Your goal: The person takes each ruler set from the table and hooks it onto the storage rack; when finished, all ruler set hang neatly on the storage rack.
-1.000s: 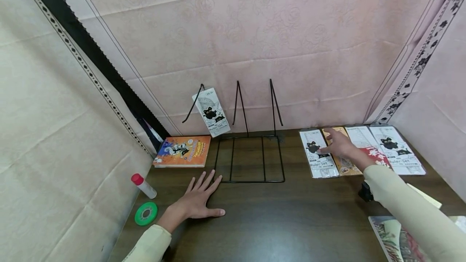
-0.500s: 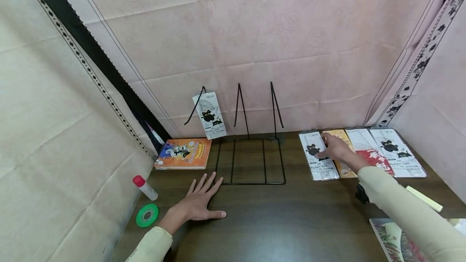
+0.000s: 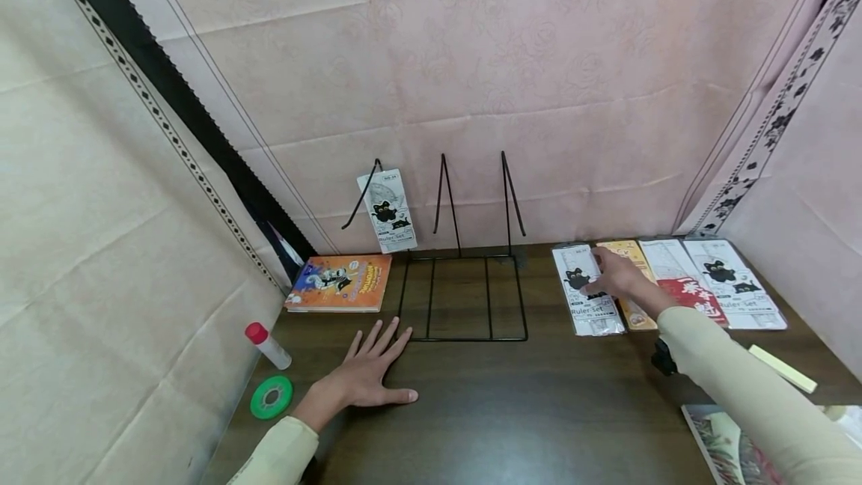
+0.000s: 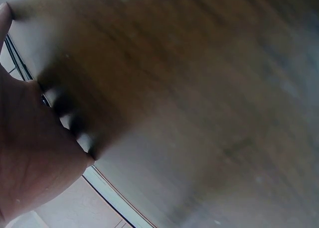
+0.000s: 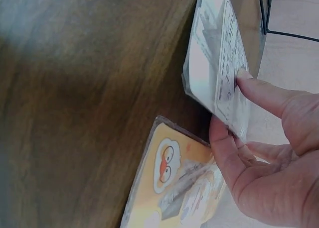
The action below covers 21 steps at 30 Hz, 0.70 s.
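My right hand point(image 3: 621, 275) pinches the near-left ruler set packet point(image 3: 589, 309), a white card with a black cat. In the right wrist view the thumb lies on top of this packet point(image 5: 227, 63), fingers are tucked under its edge, and that edge is tilted up. Beside it lies an orange packet point(image 5: 172, 183) with a duck-like face. My left hand point(image 3: 367, 374) rests on the table with fingers spread, its fingertips right at the front left corner of a black wire rack point(image 3: 471, 339). Another ruler set point(image 3: 390, 208) hangs on the rack's left hook.
To the right lie a red-and-white packet point(image 3: 694, 298) and another ruler set point(image 3: 737, 287). An orange book point(image 3: 340, 283), a red-capped glue stick point(image 3: 269, 346) and a green ring point(image 3: 271, 397) are on the left. A pale yellow strip point(image 3: 781, 369) and picture booklet point(image 3: 723, 440) sit front right.
My right hand has shifted slightly left and taken hold of the ruler set, which has moved a little left. The hanging packet has swung to a straighter position. My left hand stays put.
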Motion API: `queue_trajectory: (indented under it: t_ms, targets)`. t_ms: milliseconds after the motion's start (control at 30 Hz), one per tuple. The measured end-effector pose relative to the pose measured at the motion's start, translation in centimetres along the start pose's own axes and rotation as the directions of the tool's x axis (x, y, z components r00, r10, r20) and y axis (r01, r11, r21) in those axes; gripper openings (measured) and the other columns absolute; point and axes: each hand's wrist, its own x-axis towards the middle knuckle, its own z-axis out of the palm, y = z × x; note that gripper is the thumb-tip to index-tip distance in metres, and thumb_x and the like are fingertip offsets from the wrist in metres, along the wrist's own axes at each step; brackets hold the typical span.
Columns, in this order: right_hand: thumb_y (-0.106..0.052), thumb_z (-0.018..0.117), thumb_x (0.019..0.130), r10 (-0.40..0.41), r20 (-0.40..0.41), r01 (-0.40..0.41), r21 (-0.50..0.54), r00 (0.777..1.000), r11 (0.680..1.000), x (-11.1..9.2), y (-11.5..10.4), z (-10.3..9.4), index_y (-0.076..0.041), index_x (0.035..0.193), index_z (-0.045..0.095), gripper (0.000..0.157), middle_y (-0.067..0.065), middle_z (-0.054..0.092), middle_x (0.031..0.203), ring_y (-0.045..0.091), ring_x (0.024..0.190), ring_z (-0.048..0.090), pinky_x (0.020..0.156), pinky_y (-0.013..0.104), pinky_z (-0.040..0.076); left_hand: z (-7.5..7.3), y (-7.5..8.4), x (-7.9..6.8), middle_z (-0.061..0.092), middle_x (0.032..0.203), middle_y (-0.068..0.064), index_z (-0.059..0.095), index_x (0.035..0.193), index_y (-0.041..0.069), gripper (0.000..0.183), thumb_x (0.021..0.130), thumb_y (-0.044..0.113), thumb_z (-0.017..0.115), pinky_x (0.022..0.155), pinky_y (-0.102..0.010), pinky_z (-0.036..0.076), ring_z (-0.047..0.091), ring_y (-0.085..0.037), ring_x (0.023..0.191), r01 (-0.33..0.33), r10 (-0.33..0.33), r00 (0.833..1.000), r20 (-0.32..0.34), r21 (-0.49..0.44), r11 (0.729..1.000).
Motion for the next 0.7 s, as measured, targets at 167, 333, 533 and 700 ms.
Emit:
queue_trajectory:
  t_ms: [167, 333, 533, 700]
  targets:
    - [-0.025, 0.084, 0.072, 0.018, 0.007, -0.018, 0.077, 1.0, 0.997, -0.2, -0.2, 0.0, 0.005, 0.149, 0.019, 0.106, 0.035, 0.048, 0.132, 0.046, 0.118, 0.049, 0.1, 0.057, 0.041, -0.3, 0.1, 0.0, -0.006, 0.165, -0.001, 0.002, 0.155, 0.034, 0.108, 0.072, 0.089, 0.043, 0.114, -0.068, 0.006, -0.002, -0.036, 0.151, -0.002, 0.002, 1.0, 0.0, -0.008, 1.0]
    - [-0.017, 0.082, 0.074, 0.028, 0.012, -0.029, 0.178, 1.0, 0.984, -0.7, -0.8, 0.2, 0.007, 0.147, 0.025, 0.095, 0.033, 0.05, 0.132, 0.041, 0.115, 0.053, 0.093, 0.05, 0.047, -0.3, 0.1, 0.0, -0.006, 0.165, -0.002, 0.002, 0.155, 0.034, 0.108, 0.072, 0.089, 0.043, 0.114, -0.068, 0.006, -0.002, -0.036, 0.151, -0.007, 0.007, 1.0, 0.001, -0.006, 1.0]
    - [-0.01, 0.079, 0.074, -0.02, 0.017, 0.015, 0.259, 1.0, 0.966, -1.2, -1.7, 0.3, 0.008, 0.127, 0.046, 0.065, 0.027, 0.063, 0.116, 0.021, 0.086, 0.064, 0.07, 0.028, 0.051, -0.3, 0.1, 0.0, -0.006, 0.165, -0.002, 0.002, 0.155, 0.034, 0.108, 0.072, 0.089, 0.042, 0.113, -0.069, 0.006, -0.002, -0.036, 0.151, -0.005, 0.005, 1.0, 0.001, 0.001, 1.0]
    - [-0.005, 0.076, 0.074, -0.075, 0.011, 0.069, 0.293, 0.997, 0.954, -1.8, -2.8, 0.2, 0.007, 0.124, 0.049, 0.059, 0.026, 0.064, 0.113, 0.017, 0.081, 0.065, 0.07, 0.027, 0.052, -0.3, 0.1, -0.1, -0.005, 0.165, -0.002, 0.002, 0.155, 0.034, 0.108, 0.072, 0.089, 0.042, 0.113, -0.069, 0.007, -0.001, -0.036, 0.151, 0.002, -0.002, 1.0, 0.004, -0.001, 1.0]
